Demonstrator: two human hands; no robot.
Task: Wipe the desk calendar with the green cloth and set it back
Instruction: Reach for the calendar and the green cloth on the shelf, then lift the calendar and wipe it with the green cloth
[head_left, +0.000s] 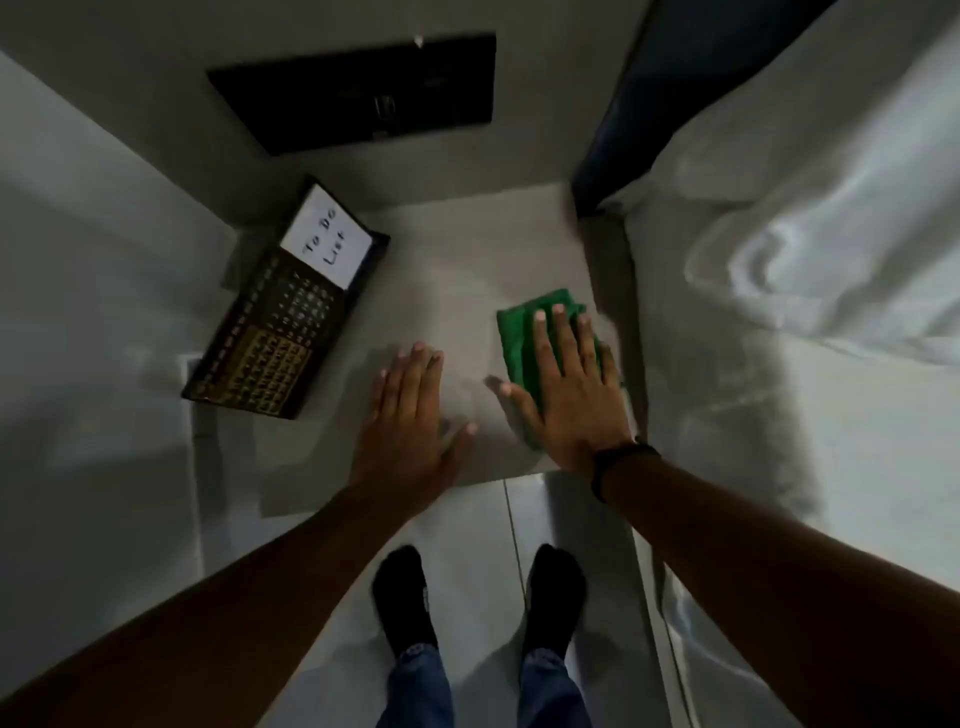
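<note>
The desk calendar (283, 322), dark with a grid of dates and a white "To Do List" note at its top, rests at the left of the small pale table (467, 260). The green cloth (519, 332) lies flat at the table's right side. My right hand (566, 384) lies flat on top of the cloth, fingers spread, pressing it to the surface. My left hand (410, 410) rests flat on the bare tabletop between calendar and cloth, fingers together, holding nothing. A dark band circles my right wrist.
A black rectangular panel (363, 93) hangs on the wall behind the table. A bed with rumpled white sheets (805, 260) borders the table on the right, with a dark headboard (649, 104) behind. My feet in black socks (478, 597) stand on the tiled floor below.
</note>
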